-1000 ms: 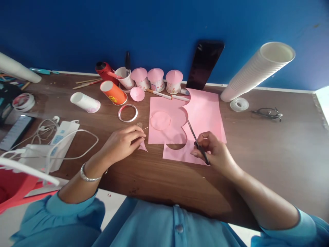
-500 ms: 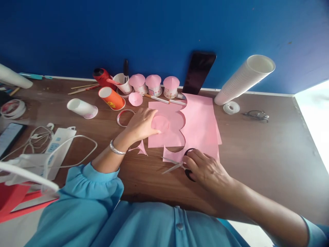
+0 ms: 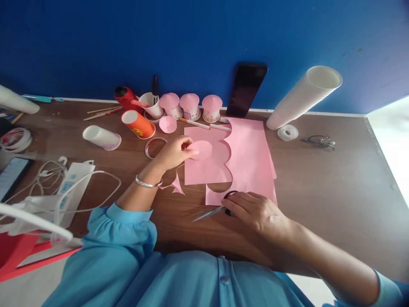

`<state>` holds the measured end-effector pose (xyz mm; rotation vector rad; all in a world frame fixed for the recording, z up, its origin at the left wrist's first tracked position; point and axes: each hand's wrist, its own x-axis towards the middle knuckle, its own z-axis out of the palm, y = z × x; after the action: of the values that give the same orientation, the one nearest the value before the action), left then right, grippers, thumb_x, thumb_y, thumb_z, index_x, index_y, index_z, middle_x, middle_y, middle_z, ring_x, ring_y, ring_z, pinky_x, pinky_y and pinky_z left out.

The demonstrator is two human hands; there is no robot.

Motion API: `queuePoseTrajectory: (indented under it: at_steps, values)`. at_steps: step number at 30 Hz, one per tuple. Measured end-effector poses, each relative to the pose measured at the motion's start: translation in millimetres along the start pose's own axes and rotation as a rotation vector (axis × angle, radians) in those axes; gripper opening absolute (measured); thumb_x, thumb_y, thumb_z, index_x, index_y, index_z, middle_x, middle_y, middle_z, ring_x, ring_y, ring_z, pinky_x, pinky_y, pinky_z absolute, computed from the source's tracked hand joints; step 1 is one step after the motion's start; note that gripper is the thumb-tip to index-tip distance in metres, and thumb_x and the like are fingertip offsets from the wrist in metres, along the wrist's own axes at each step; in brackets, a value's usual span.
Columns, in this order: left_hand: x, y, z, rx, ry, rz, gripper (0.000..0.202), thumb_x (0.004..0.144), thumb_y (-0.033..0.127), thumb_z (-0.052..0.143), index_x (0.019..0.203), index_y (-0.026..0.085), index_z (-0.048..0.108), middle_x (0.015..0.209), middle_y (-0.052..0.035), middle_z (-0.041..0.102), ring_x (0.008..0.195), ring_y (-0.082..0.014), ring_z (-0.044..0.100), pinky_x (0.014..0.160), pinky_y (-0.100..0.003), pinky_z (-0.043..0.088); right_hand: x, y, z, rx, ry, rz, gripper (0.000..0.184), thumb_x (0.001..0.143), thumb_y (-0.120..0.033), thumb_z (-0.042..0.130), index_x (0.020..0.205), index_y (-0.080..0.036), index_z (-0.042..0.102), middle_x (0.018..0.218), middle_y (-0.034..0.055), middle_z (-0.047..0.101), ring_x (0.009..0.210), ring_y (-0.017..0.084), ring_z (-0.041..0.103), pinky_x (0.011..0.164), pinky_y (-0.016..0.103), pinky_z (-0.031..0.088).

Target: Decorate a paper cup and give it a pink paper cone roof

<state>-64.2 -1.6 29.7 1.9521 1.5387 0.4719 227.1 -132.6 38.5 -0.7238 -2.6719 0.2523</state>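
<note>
Between thumb and fingers, my left hand [image 3: 175, 151] pinches the edge of a pink paper circle [image 3: 202, 150]. The circle is over a pink sheet with scalloped cutouts [image 3: 207, 172]. My right hand [image 3: 255, 211] grips the black handles of the scissors [image 3: 207, 213], whose blades are nearly closed and point left, low over the table. Right of the scalloped sheet is a larger pink sheet [image 3: 251, 157] with curved bites along its left edge. A thin pink paper scrap [image 3: 176, 184] lies below my left wrist.
Cups with pink cone tops [image 3: 189, 106] line the wall, near a small pink cone [image 3: 168, 124]. An orange cup [image 3: 138, 124], a white cup [image 3: 101, 137] and a tape roll [image 3: 155, 147] stand left. A cup stack [image 3: 303, 98], phone [image 3: 247, 89] and glasses [image 3: 318, 140] are farther right.
My left fingers, earlier spread over the circle, now pinch its left edge and tilt it up. The scissors' blades have come together, and my right hand has shifted slightly.
</note>
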Motion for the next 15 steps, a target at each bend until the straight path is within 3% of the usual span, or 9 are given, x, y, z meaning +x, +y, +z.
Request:
queuePoseTrajectory:
  at_steps: [4,7,11,15]
  values:
    - [-6.8,15.0,5.1,-0.613,0.052,-0.104,0.042,0.081,0.040,0.072,0.115,0.014,0.067,0.107,-0.0086,0.073,0.092,-0.0207,0.068,0.070,-0.030,0.059,-7.3,12.2,-13.1,0.014,0.175,0.147,0.034,0.099,-0.008,0.055,0.132,-0.016,0.063,0.112,0.0138,0.079,0.106,0.025,0.076,0.086,0.037,0.064]
    - [-10.3,24.4,14.4,-0.863,0.048,-0.165,0.052,0.076,0.041,0.079,0.119,0.014,0.066,0.104,-0.0082,0.073,0.084,-0.0187,0.068,0.063,-0.027,0.059,-15.5,27.3,-15.5,0.118,0.257,0.432,0.031,0.098,-0.014,0.060,0.128,-0.019,0.067,0.108,0.0107,0.079,0.092,0.022,0.077,0.081,0.035,0.064]
    - [-12.9,33.1,22.8,-0.871,0.075,-0.136,0.040,0.074,0.039,0.084,0.104,0.015,0.071,0.092,-0.0039,0.073,0.082,-0.0161,0.067,0.070,-0.026,0.057,-19.2,40.6,-12.4,0.597,0.271,0.842,0.038,0.088,-0.031,0.074,0.124,-0.021,0.070,0.102,0.0071,0.076,0.071,0.016,0.069,0.063,0.030,0.061]
    - [-14.1,46.4,19.7,-0.748,0.094,-0.123,0.035,0.075,0.042,0.084,0.094,0.015,0.072,0.083,-0.0013,0.071,0.075,-0.0144,0.062,0.069,-0.025,0.052,-7.8,39.9,-11.0,0.977,0.165,0.962,0.049,0.081,-0.043,0.080,0.123,-0.019,0.072,0.096,0.0069,0.074,0.079,0.018,0.068,0.063,0.027,0.056]
